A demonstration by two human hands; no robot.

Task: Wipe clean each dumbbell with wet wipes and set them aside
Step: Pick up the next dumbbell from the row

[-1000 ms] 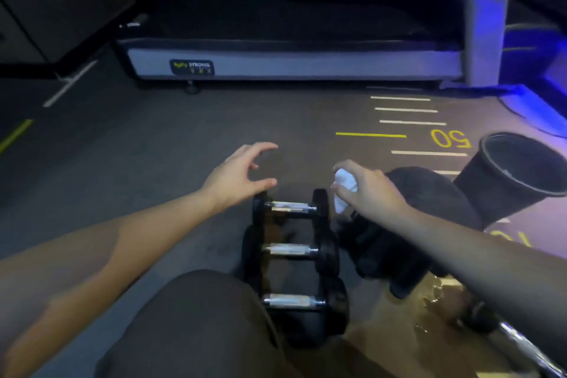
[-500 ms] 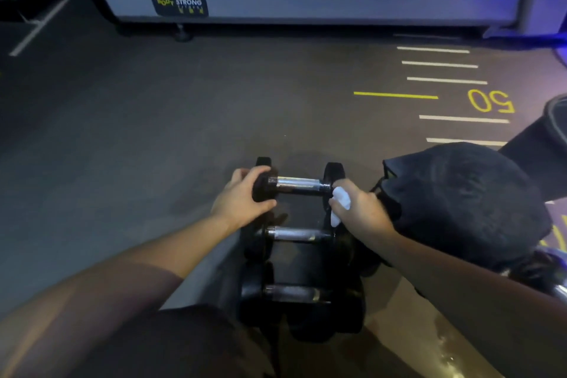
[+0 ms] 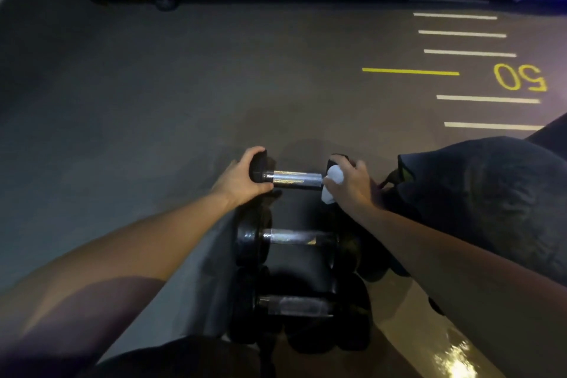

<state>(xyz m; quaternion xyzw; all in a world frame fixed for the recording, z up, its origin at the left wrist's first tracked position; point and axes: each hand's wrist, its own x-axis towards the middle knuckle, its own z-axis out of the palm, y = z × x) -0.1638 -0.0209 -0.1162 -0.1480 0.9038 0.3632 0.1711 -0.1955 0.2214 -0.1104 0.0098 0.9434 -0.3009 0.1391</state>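
Since half a second earlier, both hands had closed on the far dumbbell [image 3: 291,178], mid-frame. Left hand [image 3: 242,181] gripped its left head; right hand [image 3: 349,184] pressed the white wet wipe [image 3: 333,182] onto its right head. Chrome handle, black heads. Two dumbbells [image 3: 294,238] below seemingly awaited wiping; judged early stage.

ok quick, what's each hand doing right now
Left hand: grips the far dumbbell's left head.
Right hand: holds a white wipe against its right head.
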